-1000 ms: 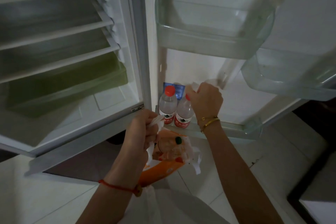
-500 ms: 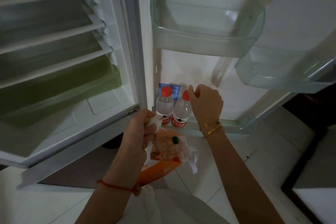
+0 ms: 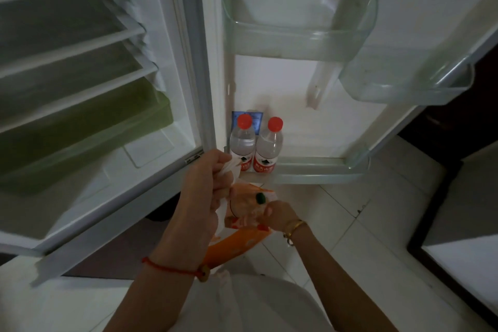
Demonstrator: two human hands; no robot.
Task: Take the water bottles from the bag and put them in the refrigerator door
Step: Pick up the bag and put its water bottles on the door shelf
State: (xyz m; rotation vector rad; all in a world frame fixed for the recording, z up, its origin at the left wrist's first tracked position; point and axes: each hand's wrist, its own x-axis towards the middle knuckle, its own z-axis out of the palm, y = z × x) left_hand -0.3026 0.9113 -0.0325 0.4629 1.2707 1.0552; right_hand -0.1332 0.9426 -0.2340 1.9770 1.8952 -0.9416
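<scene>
— State of the hands?

— Left hand is fisted on the white handle of the bag, holding it up. Right hand is at the bag's mouth, just right of the left, fingers reaching inside; whether they grip anything, I cannot tell.

— The bottles?

— Two, red caps, upright and touching. Left bottle stands directly beyond the left hand, its label partly behind the knuckles. Right bottle stands beyond and above the right hand, well apart from it. Both sit at the hinge end of the lowest door shelf.

— Inside the bag?

— A green cap shows between the two hands. The rest is hidden by orange and clear plastic.
</scene>
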